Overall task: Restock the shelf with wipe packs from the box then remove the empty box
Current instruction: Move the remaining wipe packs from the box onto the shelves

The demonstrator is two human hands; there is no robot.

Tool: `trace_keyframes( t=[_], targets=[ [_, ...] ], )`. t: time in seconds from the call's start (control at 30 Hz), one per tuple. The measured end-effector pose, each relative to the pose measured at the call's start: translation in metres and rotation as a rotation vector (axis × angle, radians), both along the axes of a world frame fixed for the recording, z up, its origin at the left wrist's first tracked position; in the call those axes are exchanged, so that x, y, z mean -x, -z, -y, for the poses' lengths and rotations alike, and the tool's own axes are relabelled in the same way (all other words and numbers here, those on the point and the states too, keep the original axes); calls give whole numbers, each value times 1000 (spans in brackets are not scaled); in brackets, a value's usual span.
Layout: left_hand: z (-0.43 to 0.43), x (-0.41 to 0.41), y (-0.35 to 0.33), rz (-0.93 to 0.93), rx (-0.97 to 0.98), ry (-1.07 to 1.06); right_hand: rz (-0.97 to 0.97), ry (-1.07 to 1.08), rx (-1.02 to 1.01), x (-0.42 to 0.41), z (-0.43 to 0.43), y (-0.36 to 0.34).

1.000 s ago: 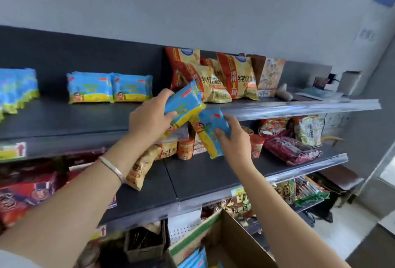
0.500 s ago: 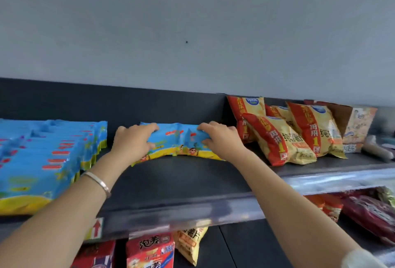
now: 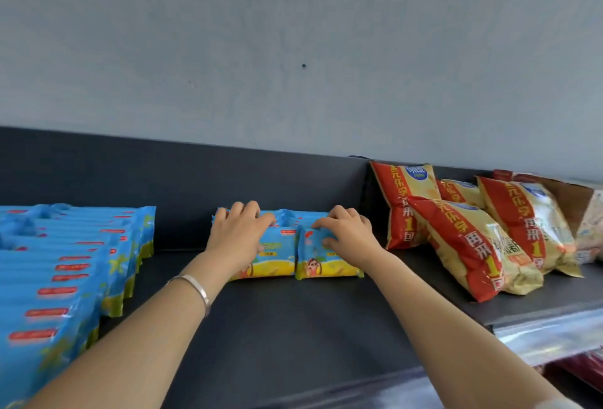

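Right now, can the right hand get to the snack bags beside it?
Probably yes. The right hand grips a wipe pack just left of the snack bags, with only bare shelf between them; it would need to let go first.

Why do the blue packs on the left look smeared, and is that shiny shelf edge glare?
In the head view, the wipe packs at far left look blurred and stretched near the wide-angle frame's edge; the shelf's front strip shows bright glare.

left hand (image 3: pixel 239 239) and right hand (image 3: pixel 350 236) outstretched side by side, palms down, fingers curled
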State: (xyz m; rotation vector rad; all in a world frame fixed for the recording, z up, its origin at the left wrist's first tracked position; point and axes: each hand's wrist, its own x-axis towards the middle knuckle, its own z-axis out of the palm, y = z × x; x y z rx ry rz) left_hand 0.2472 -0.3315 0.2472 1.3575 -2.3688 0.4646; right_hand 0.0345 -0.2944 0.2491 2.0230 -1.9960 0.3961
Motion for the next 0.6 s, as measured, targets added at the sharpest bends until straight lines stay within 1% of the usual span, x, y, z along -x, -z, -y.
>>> trace_keyframes(
  t=[0.07, 0.13, 0.33, 0.47, 0.6],
  targets=[
    [3, 1, 2, 20, 48, 13, -63, 8, 84, -3, 3, 6],
    [4, 4, 3, 51, 55, 27, -95, 22, 120, -4, 4, 11],
    [-7, 13, 0, 17, 31, 15, -44, 41, 118, -4, -12, 12],
    [-37, 29, -5, -42, 62, 82, 6, 13, 132, 1, -44, 11],
    [-86, 59, -8, -76, 38, 168, 19, -22, 196, 17, -97, 8]
  ],
)
